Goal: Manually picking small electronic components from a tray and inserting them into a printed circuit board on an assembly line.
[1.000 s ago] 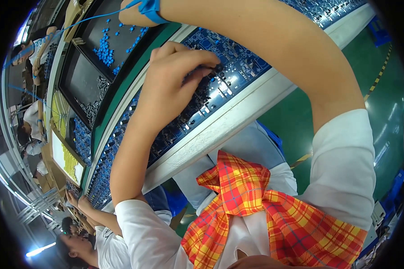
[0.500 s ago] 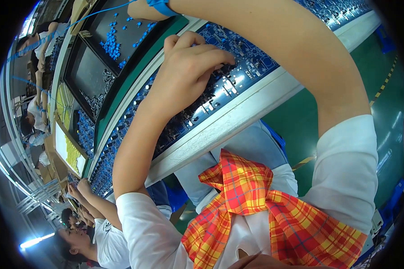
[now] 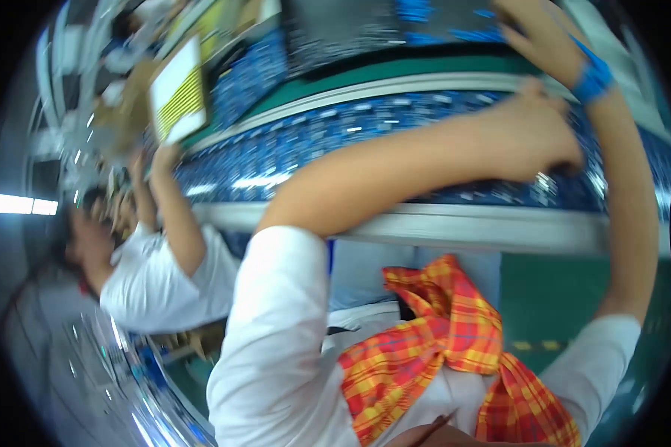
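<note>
My left hand (image 3: 535, 134) is bent over a row of blue circuit boards (image 3: 395, 112) populated with small components. Its fingers curl downward, but motion blur hides what they touch or hold. Beyond it, my right hand (image 3: 540, 41) reaches over the near edge of a dark parts tray (image 3: 462, 16) at the upper right, and its fingers are blurred and partly cut off by the picture's top edge. A blue strap (image 3: 595, 80) circles my right wrist. Small blue parts (image 3: 416, 10) lie in the tray, close to the right hand.
A pale metal rail (image 3: 462, 225) borders the boards on my side. Left of the dark tray stand more blue boards (image 3: 255, 74) and a white tray with yellow strips (image 3: 177, 93). A co-worker in a white shirt (image 3: 164, 287) sits at my left, arms raised to the line.
The whole view has swung, so the board row now runs nearly level. Both hands appear further right. My right hand has come into view over the tray, where mostly its wrist showed before.
</note>
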Demonstrator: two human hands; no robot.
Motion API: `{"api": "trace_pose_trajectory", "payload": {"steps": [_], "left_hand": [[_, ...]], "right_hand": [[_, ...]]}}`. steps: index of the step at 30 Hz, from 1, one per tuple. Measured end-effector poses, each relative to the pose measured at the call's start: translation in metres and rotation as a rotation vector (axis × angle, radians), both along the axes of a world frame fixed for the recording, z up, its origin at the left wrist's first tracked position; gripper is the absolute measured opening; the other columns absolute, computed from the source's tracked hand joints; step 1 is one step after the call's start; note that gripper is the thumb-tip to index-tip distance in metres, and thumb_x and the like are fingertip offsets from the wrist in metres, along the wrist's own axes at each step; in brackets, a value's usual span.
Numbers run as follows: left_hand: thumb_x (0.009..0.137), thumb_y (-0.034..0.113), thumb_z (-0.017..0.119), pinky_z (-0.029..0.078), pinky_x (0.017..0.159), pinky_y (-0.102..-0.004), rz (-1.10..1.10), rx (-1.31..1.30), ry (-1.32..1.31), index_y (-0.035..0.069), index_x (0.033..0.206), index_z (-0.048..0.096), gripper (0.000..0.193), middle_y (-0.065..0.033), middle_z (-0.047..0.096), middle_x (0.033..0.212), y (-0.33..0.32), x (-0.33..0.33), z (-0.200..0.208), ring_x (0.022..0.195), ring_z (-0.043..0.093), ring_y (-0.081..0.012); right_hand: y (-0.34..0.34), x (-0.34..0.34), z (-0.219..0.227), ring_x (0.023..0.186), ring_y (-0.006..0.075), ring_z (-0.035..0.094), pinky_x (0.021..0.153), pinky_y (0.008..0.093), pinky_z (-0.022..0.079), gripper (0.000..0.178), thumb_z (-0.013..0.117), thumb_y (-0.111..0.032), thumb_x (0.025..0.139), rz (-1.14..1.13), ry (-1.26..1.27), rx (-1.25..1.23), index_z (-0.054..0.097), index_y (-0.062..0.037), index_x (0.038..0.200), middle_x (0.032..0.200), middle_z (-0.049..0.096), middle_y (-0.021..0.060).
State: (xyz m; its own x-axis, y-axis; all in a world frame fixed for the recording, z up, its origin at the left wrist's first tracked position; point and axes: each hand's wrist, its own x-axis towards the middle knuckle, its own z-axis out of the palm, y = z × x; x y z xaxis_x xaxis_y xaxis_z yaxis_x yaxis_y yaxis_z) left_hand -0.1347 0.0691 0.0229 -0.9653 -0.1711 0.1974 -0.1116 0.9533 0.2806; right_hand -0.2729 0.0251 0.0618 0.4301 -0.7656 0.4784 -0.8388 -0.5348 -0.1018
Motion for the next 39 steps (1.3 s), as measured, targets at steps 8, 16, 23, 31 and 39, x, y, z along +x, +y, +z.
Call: {"api": "trace_pose_trajectory", "payload": {"steps": [8,16,23,31,39], "left_hand": [[0.078,0.02,0.063,0.036,0.089,-0.051,-0.094,-0.386,0.026,0.021,0.085,0.071,0.01,0.0011,0.068,0.082,0.026,-0.007,-0.009,0.097,0.06,-0.0232],[0.08,0.023,0.068,0.042,0.091,-0.0503,0.409,-0.368,0.19,0.022,0.106,0.071,0.026,-0.0047,0.064,0.12,-0.02,0.087,0.021,0.114,0.057,-0.0263],[0.082,0.013,0.066,0.051,0.087,-0.0411,0.633,0.134,0.144,0.003,0.103,0.07,0.024,-0.0205,0.066,0.1,-0.11,0.176,0.036,0.095,0.064,-0.0367],[0.088,0.011,0.066,0.053,0.082,-0.0367,0.625,0.237,-0.013,0.004,0.107,0.07,0.021,-0.0148,0.07,0.101,-0.134,0.17,0.023,0.091,0.067,-0.031],[0.091,0.015,0.062,0.051,0.079,-0.0338,0.657,-0.074,0.147,0.001,0.097,0.065,0.015,-0.014,0.071,0.096,-0.12,0.175,0.018,0.09,0.067,-0.0306]], "right_hand": [[-0.026,-0.033,-0.037,0.086,0.029,0.058,0.079,0.0362,0.048,0.031,0.059,0.003,0.084,0.17,-0.056,0.083,0.054,-0.0017,0.114,0.092,0.057,0.0139],[0.054,-0.07,-0.033,0.1,0.0257,0.064,0.09,0.0322,0.048,0.014,0.057,0.001,0.092,-0.071,-0.14,0.099,0.062,0.0004,0.105,0.105,0.065,0.0129],[0.15,-0.094,0.0,0.094,0.0222,0.065,0.084,0.0311,0.049,0.012,0.064,0.0,0.088,-0.243,-0.19,0.356,0.066,0.0014,0.1,0.1,0.067,0.0122],[0.156,-0.046,0.0,0.086,0.0257,0.068,0.076,0.0333,0.053,0.011,0.068,-0.003,0.084,-0.358,-0.227,0.473,0.07,-0.0011,0.095,0.093,0.071,0.0117],[0.156,-0.049,-0.012,0.082,0.0291,0.065,0.073,0.0369,0.053,0.009,0.067,-0.002,0.082,-0.182,-0.05,0.425,0.069,-0.0037,0.091,0.089,0.069,0.0108]]}}
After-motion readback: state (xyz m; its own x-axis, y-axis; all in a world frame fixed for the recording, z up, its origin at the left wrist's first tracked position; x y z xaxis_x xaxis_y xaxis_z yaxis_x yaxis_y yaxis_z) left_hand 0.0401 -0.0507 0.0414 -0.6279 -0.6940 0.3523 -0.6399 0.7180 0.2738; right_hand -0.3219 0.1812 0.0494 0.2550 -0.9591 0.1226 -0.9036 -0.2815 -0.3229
